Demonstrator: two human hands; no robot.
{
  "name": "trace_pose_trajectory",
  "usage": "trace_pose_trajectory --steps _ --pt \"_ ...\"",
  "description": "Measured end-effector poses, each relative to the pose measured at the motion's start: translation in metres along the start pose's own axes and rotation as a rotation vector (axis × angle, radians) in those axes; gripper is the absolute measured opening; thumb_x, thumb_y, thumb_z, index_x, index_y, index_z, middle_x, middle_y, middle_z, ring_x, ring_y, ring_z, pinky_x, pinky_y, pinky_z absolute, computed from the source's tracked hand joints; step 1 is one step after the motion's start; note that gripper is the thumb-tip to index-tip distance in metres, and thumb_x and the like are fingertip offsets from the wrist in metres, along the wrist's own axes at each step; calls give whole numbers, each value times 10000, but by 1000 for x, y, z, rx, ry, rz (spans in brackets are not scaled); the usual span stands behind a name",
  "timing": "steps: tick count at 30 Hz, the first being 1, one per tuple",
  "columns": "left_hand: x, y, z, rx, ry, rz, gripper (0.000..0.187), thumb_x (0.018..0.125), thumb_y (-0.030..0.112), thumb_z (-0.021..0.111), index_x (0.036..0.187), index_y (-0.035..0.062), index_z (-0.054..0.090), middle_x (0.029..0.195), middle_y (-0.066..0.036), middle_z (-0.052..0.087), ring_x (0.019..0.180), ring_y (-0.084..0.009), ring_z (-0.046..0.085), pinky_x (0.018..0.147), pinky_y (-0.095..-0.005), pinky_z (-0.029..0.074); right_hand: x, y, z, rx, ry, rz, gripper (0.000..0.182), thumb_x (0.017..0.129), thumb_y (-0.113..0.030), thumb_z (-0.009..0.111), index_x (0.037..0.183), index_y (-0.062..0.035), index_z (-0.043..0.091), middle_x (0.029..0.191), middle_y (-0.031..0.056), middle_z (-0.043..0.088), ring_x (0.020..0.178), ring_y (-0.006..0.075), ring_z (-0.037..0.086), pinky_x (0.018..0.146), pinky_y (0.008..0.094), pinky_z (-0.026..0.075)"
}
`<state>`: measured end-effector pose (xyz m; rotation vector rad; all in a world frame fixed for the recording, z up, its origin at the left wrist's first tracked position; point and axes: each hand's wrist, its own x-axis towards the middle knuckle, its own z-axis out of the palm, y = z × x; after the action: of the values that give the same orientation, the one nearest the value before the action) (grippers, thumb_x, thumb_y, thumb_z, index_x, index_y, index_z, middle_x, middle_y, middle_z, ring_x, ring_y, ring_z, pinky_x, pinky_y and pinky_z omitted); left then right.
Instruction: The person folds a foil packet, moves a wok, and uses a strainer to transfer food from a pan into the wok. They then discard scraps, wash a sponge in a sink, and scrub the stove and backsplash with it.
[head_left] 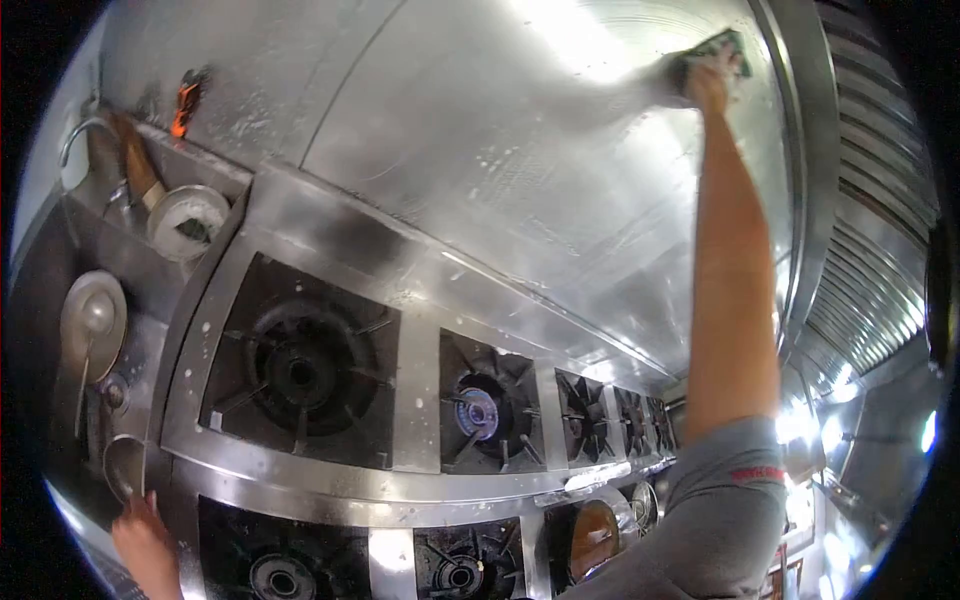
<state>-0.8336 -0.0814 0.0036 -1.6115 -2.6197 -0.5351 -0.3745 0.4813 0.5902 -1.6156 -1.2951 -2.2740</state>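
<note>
High on the steel back wall point(480, 150), my right hand point(710, 82) presses a dark green scouring pad point(722, 45) against the wet, streaked metal. Its fingers are closed on the pad. At the lower left, my left hand point(145, 545) has its fingers at the rim of a tilted metal bowl point(125, 466), apparently gripping it; part of the grip is hidden. Beyond the bowl, a metal dish with a ladle point(97, 312) lies in the sink basin point(75, 250).
A burner point(478, 412) shows a blue flame; other burners point(300, 370) line the range. A pot with brown contents point(595, 540) stands at the front. A faucet point(88, 125), a handled pot point(190, 222) and an orange-black tool point(185, 103) are at the left. Hood filters point(875, 200) hang overhead right.
</note>
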Motion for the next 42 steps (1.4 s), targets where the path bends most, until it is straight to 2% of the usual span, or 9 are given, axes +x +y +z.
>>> trace_pose_trajectory --steps 5,8,10,15,18,23,24,28,42 --pt "1 -8 6 63 -48 -9 234 956 199 580 1007 -18 650 765 -249 632 676 -424 594 596 -513 443 -159 -126 -25 -108 535 -364 503 902 -287 512 1359 -81 463 1317 142 567 1136 303 586 945 454 485" --pt "-4 -8 7 94 40 18 249 959 213 577 1015 -18 652 755 -231 639 680 -424 595 622 -506 452 -253 -135 -31 686 -8 -678 485 904 -377 546 1357 -206 531 1401 52 518 1311 235 446 1131 484 314" --pt "-6 -15 11 76 115 37 252 960 213 576 1009 -21 653 750 -229 639 690 -431 597 634 -508 453 -263 -122 15 694 409 -1111 522 947 -470 484 1429 -272 451 1481 10 439 1398 211 332 1187 503 207" --pt "10 28 -38 214 171 249 365 971 304 614 706 54 617 505 -85 536 393 -238 512 371 -368 396 -77 16 42 705 -132 -239 516 957 -277 483 1425 -66 437 1480 125 434 1356 248 415 1124 483 307" --pt "12 27 -34 207 120 224 362 992 310 565 771 38 654 534 -111 594 410 -259 563 385 -387 424 -6 47 56 -353 -351 -360 611 1019 -445 335 1504 -73 332 1548 179 328 1479 343 185 1195 475 170" --pt "7 -2 -6 346 -13 244 345 985 351 575 933 23 668 573 -143 625 445 -282 602 399 -389 442 -91 16 167 1057 259 236 492 911 -332 532 1293 -23 549 993 207 660 894 370 626 884 454 469" --pt "3 -24 14 168 17 236 290 978 262 560 987 -11 657 730 -217 635 628 -363 611 555 -446 458 -114 -6 159 821 -151 438 585 924 -408 522 1369 -29 483 1097 237 663 1046 369 622 935 468 461" --pt "8 0 -1 47 -116 -46 256 994 203 511 931 -24 611 816 -294 618 761 -445 616 660 -519 460 -280 -73 60 1100 227 225 692 941 -399 535 1504 -61 318 1573 212 241 1416 474 221 1172 534 155" --pt "9 19 -18 149 -39 86 314 989 200 533 755 -9 557 676 -285 593 652 -479 599 550 -534 441 -521 -142 97 1294 -264 169 600 868 -110 577 1452 -115 436 1462 156 404 1235 396 471 1060 422 398"
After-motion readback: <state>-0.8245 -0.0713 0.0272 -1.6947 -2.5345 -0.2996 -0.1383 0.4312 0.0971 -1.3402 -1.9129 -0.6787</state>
